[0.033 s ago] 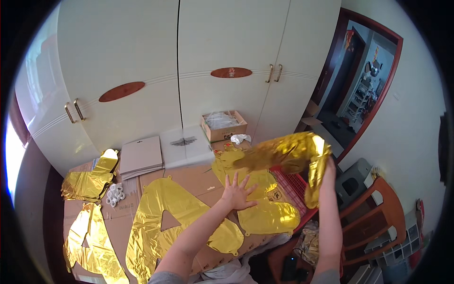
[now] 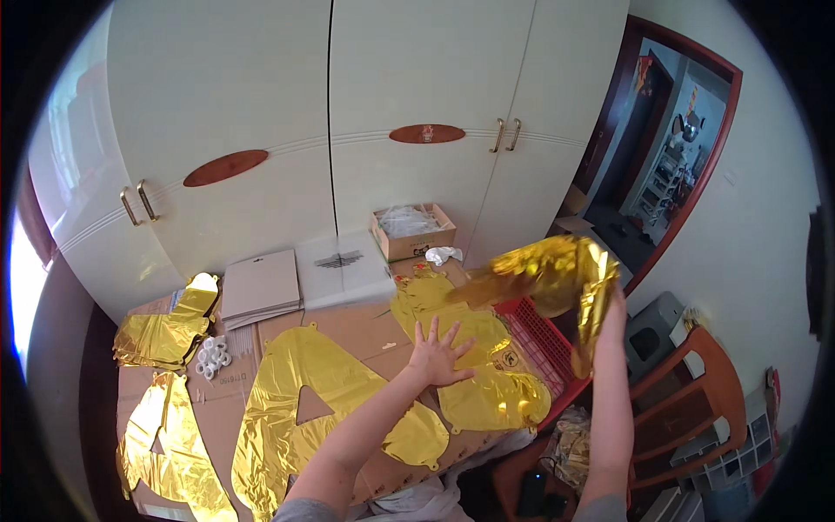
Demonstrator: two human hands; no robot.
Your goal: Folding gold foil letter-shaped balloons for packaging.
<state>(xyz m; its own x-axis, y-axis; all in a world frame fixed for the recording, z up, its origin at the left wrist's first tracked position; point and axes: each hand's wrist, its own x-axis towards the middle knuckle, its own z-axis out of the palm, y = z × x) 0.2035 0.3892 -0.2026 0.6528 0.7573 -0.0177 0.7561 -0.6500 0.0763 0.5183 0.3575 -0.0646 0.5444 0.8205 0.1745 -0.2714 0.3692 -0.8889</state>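
Pale wardrobe [image 2: 261,78] behind; held foil [image 2: 552,270] gleams gold, crumpled.

R hand [image 2: 612,317] grips a crinkled gold foil pc [image 2: 544,268], lifted partly above the red basket [image 2: 541,333]; L hand [image 2: 437,360], palm down w/ fingers spread, is over a flat gold foil shape [image 2: 487,402]. On the cardboard [image 2: 219,409], big A-shaped foil [image 2: 271,409] lies btwn that & a small A-shaped foil [image 2: 185,439], w/ white rings [image 2: 211,358] nearby. At back, approx. ctr: open box [image 2: 416,247] w/ clear plastic [image 2: 404,222].
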